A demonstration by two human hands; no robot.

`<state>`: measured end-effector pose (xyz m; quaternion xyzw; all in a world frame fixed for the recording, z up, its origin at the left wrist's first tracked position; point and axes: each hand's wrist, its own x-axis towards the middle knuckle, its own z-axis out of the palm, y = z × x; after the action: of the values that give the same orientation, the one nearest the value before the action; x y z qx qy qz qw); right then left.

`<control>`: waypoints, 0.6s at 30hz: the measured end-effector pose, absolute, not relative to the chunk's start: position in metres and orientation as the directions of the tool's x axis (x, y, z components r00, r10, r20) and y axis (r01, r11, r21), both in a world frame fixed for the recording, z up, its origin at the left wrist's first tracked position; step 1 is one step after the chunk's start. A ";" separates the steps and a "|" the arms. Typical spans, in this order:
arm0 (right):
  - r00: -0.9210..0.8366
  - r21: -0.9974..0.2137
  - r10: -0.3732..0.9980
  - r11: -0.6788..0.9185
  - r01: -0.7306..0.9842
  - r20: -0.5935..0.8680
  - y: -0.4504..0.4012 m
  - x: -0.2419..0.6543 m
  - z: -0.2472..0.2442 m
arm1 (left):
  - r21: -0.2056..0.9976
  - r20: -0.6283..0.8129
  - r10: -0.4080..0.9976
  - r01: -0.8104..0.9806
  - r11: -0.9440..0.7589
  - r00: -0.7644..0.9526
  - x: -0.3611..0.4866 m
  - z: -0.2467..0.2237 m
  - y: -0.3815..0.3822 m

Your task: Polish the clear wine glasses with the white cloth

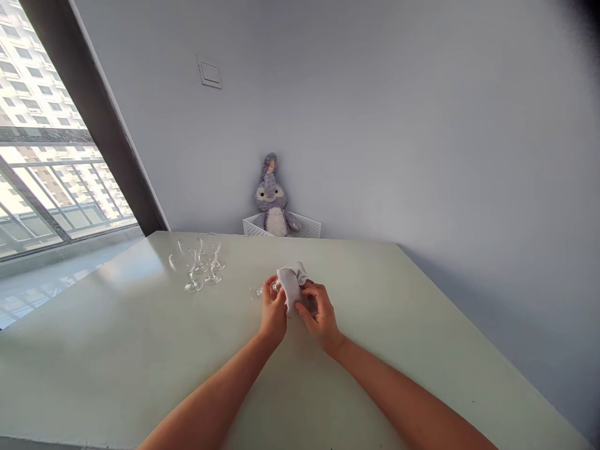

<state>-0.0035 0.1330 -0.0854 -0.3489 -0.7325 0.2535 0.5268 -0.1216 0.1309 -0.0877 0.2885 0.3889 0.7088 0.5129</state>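
My left hand (274, 312) is closed around a clear stemmed glass (259, 291), which lies sideways with its foot pointing left. A pale grey cloth (291, 284) covers the bowl of that glass, so the bowl is mostly hidden. My right hand (319, 312) grips the cloth from the right side, fingers curled over it. Both hands are close together above the middle of the table. To the left, several clear stemmed glasses (213, 276) stand upright in a group on the table.
The pale green table (398, 350) reaches back towards a bluish wall. Behind its far edge a purple plush toy (275, 219) sits in a white perforated basket (312, 229). A window (51, 137) is at the left.
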 end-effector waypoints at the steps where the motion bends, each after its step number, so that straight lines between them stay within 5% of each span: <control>1: -0.224 -0.711 0.758 0.652 0.265 0.612 0.133 -0.002 -0.085 | 0.841 -0.026 0.958 -0.524 -0.133 -0.285 -0.122 -0.089 0.131; 6: -0.239 -0.720 0.768 0.640 0.268 0.594 0.137 0.001 -0.081 | 0.798 -0.138 0.976 -0.603 0.008 -0.170 -0.124 -0.093 0.132; 18: -0.314 -0.829 0.838 0.520 0.207 0.447 0.146 0.003 -0.073 | 0.786 -0.032 0.999 -0.618 0.001 -0.039 -0.118 -0.077 0.122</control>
<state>0.0033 0.1460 -0.0733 -0.3547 -0.7366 0.3379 0.4663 -0.1181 0.1218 -0.0773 0.2927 0.3253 0.6431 0.6284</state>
